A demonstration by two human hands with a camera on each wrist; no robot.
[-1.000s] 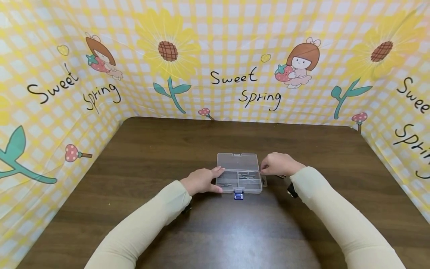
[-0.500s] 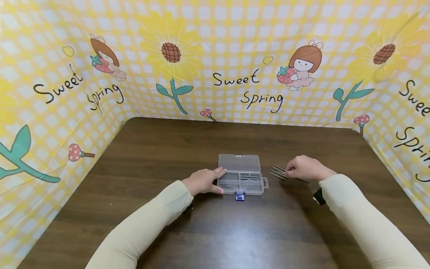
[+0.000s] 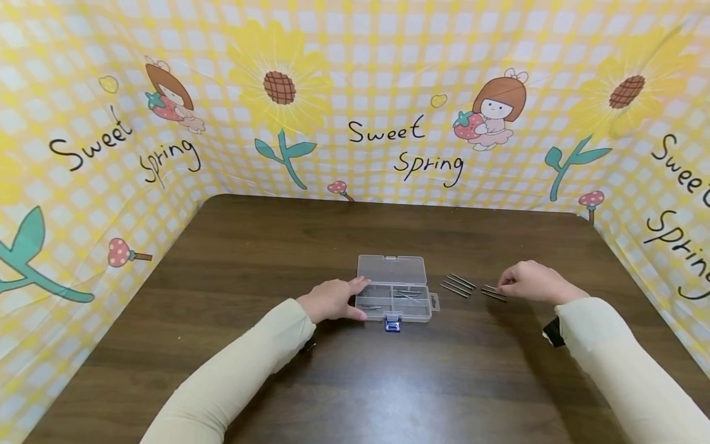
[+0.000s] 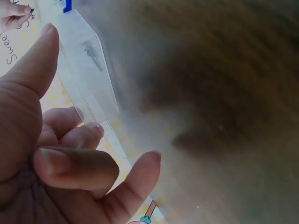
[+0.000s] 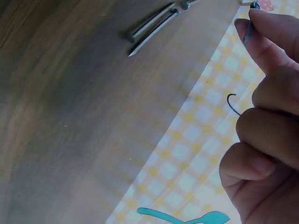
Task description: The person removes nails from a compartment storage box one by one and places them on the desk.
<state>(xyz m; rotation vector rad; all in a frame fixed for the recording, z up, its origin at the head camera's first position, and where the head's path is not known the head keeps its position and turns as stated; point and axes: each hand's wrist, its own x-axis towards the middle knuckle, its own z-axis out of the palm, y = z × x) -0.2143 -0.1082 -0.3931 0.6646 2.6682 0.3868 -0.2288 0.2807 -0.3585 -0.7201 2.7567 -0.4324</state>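
My left hand (image 3: 331, 300) holds the left end of a clear plastic compartment box (image 3: 415, 319), thumb at the front and fingers at the back. Its lid (image 3: 391, 270) is tilted back, and a blue latch (image 3: 392, 325) sticks out in front. Several nails (image 3: 409, 295) lie in the back right compartment, others in the front left one. To the right of the box, loose nails (image 3: 458, 285) lie side by side on the table. Beyond them, my right hand (image 3: 531, 282) pinches a nail (image 5: 248, 32) between thumb and index finger, close above more nails (image 5: 152, 30).
The brown wooden table (image 3: 277, 240) is walled at the back and both sides by a yellow checked cloth (image 3: 383, 74). A small hang tab (image 3: 435, 302) juts from the box's right side.
My right hand has moved right, from the box's right edge past the row of nails to the farther group, uncovering the row. My left hand stays on the box.
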